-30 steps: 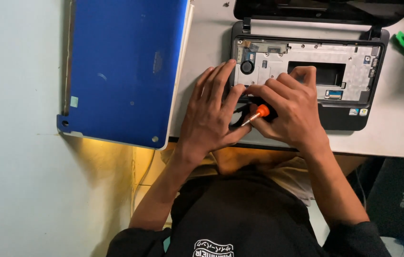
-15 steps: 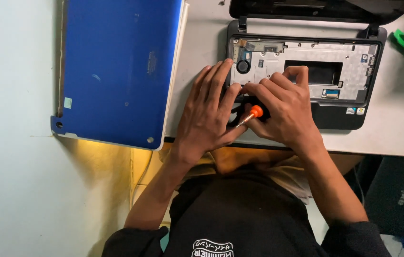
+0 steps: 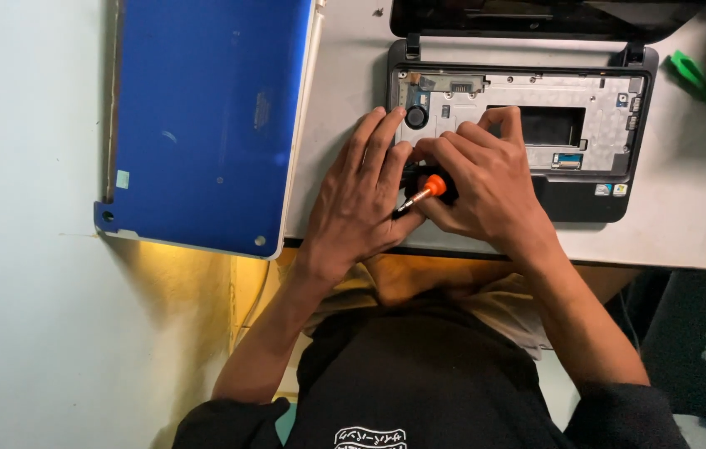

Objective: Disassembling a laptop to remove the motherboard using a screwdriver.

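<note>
Two hands work a screwdriver over an opened laptop on a white table.

Two laptops lie on the table: a closed blue laptop at left, overhanging the near edge, and a black laptop at right, its keyboard off and the metal plate bare, screen hinged at the far side. The left hand lies flat, fingers spread, on the black laptop's near-left corner. The right hand is curled, pinching one orange-tipped screwdriver that sits between both hands and hides the spot beneath. One green tool lies far right. Pale floor shows at left.
</note>
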